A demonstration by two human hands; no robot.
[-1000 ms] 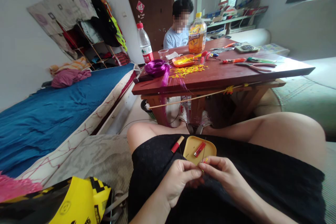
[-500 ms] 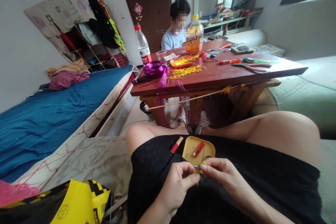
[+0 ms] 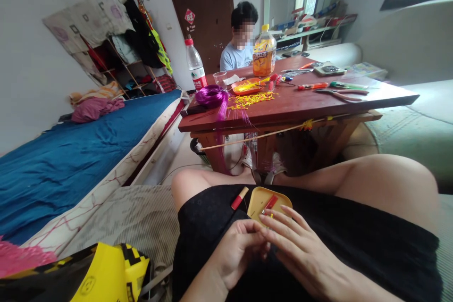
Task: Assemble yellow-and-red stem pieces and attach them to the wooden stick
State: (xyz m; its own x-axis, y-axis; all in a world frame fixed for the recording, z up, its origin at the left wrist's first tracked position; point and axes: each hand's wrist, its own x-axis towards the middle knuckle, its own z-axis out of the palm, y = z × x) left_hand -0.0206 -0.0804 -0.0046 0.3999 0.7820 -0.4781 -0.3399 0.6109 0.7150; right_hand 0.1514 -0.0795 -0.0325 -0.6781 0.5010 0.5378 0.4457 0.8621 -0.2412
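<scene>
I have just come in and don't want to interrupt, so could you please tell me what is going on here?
Over a lap in black clothing, the left hand is curled and partly hidden behind the right hand, so what it holds cannot be made out. The right hand is spread out, with a small yellow bit showing beside it. Just beyond, a yellow tray holds a red lighter-like object. Another person sits across the table, where purple strands lie.

Hands (image 3: 300, 241) close together — yellow tray (image 3: 256, 198) beyond.
</scene>
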